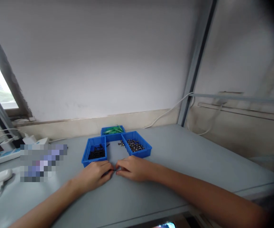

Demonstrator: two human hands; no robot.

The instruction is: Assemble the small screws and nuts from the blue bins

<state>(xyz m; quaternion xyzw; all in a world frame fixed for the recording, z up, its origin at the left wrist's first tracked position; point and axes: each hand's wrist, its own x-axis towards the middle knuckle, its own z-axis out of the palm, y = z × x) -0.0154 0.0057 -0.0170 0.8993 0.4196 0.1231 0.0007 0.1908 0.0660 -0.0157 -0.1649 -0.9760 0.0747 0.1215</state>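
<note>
Low over the grey table, my left hand [95, 173] and my right hand [134, 168] meet fingertip to fingertip. Both are closed in a pinch, with a tiny dark thin part [114, 170] between them; its exact kind is too small to make out, and the fingers cover most of it. Just beyond my left hand stands a blue bin [85, 155] of small black parts [97, 152]. Behind my right hand is another blue bin [146, 153], holding shiny metal pieces [135, 145]. A third blue bin [114, 137] with green slender pieces [113, 129] sits farther back.
A few metal pieces [121, 143] lie loose between the bins. To the left are a power strip [15, 153] with plugs, a white charger [0, 178] with its cable, and a pixelated item [44, 161]. A lit screen [166, 225] shows at the bottom edge.
</note>
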